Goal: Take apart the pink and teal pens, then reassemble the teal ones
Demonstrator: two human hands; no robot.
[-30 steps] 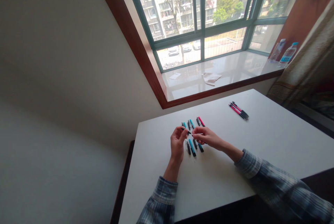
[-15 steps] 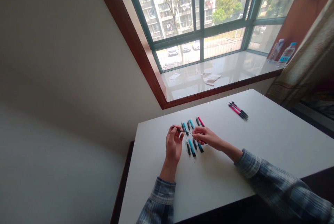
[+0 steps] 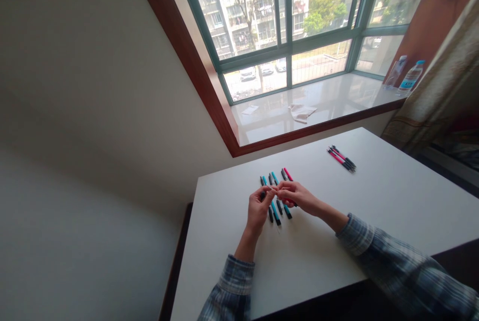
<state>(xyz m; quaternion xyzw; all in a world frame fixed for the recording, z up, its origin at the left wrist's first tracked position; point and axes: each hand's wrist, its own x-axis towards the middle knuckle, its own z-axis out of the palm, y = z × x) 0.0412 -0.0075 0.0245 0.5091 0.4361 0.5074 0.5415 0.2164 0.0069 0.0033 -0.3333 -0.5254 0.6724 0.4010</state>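
My left hand point(image 3: 257, 209) and my right hand point(image 3: 295, 195) meet fingertip to fingertip over a row of pen parts point(image 3: 277, 196) on the white table point(image 3: 322, 241). The left fingers pinch a small dark pen part. The right fingers pinch a thin pale piece, too small to name, at the same spot. Below and beyond the hands lie several teal, black and pink pen pieces, side by side.
A small bundle of pink and black pens point(image 3: 342, 157) lies at the table's far right. Behind the table runs a wide window sill point(image 3: 337, 99) with a crumpled cloth point(image 3: 302, 111) and two bottles point(image 3: 404, 74). A curtain point(image 3: 441, 91) hangs at the right.
My left hand, which had drawn away to the left with a dark pen part, has come back to the right and now meets my right fingertips.
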